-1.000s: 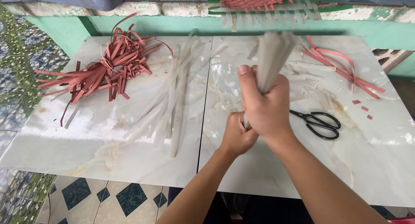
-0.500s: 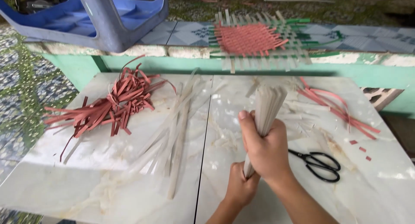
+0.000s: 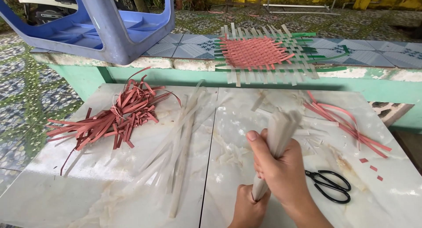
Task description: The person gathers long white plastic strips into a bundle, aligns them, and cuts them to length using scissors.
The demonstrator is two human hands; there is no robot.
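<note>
Bare table lies ahead of my hands, scissors just right, while my right hand and left hand clamp a pale strip bundle upright.

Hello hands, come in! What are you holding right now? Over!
Both hands shut on bundle of pale strips: right hand high, left hand at bottom. Scissors lie just right. Nothing blocking.

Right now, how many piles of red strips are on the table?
2. A big tangled red pile lies at the table's left; a smaller red bunch lies at the right, above the scissors.
</note>
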